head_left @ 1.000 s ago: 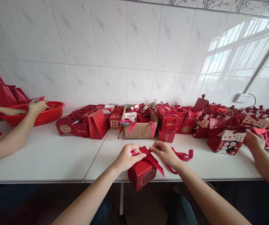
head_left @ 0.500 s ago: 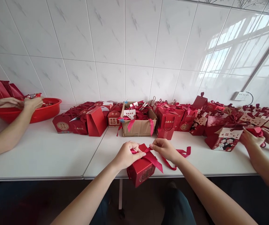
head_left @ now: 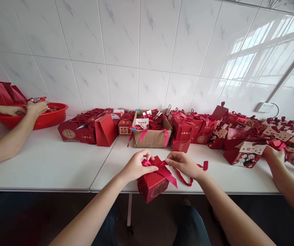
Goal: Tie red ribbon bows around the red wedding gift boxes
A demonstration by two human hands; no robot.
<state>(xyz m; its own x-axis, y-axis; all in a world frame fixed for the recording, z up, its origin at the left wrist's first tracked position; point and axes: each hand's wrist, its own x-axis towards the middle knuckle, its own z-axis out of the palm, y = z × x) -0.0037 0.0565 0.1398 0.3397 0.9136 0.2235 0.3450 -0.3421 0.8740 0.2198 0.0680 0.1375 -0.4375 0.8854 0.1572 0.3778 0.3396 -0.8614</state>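
A red gift box (head_left: 153, 184) sits at the table's front edge, its front corner jutting past it. Across its top lies a red satin ribbon (head_left: 169, 177), gathered into a bow-like knot with one tail hanging over the front. My left hand (head_left: 138, 166) is at the bow's left side, thumb laid along the ribbon and fingers curled around the loop. On the other side, my right hand (head_left: 183, 164) pinches the ribbon between thumb and forefinger. A longer piece of ribbon trails on the table behind my right wrist.
A cardboard box (head_left: 150, 139) full of ribbons and tags stands ahead. Red boxes (head_left: 77, 131) line the wall to its left, more (head_left: 181, 133) to its right. Co-workers' hands work at a red basin (head_left: 52, 119) on the left and near a printed box (head_left: 246, 157) on the right.
My left fingers have lifted and loosened slightly around the bow, while my right hand still pinches the ribbon. At far left, a co-worker's hand has dipped into the basin.
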